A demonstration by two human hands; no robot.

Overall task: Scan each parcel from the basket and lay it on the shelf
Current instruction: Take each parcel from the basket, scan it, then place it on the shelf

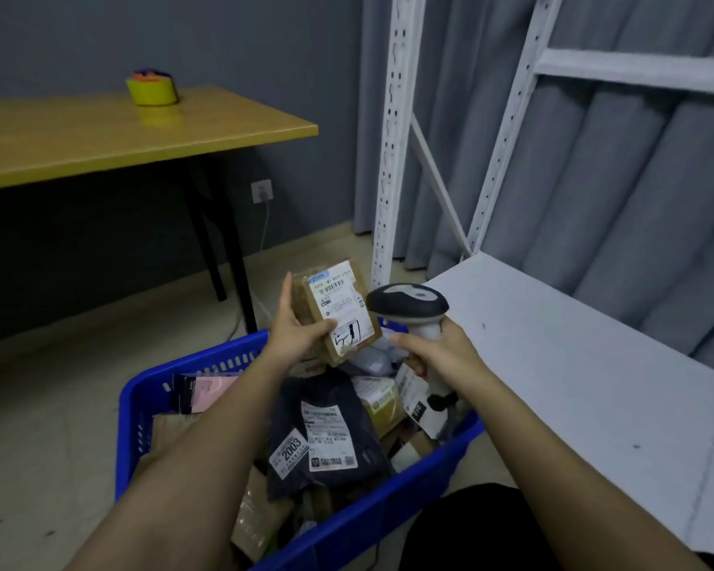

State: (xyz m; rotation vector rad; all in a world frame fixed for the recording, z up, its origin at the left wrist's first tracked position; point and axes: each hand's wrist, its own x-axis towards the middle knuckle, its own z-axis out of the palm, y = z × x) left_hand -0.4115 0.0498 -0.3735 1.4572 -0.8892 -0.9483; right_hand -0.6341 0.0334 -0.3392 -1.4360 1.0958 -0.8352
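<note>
My left hand (295, 329) grips a small brown cardboard parcel (334, 309) with a white label, held tilted above the blue basket (149, 389). My right hand (437, 350) grips the handle of a grey and white barcode scanner (409, 302), whose head sits just right of the parcel. Several more parcels fill the basket, among them a dark bag (326, 438) with white labels, a pink packet (207, 391) and brown boxes. The white shelf board (573, 364) lies to the right of the basket, bare.
White perforated shelf uprights (392, 138) rise behind the basket, with grey curtains behind them. A yellow table (120, 133) on black legs stands at the left with a roll of yellow tape (152, 89). A wall socket (262, 190) with a cable sits below it. The floor is beige.
</note>
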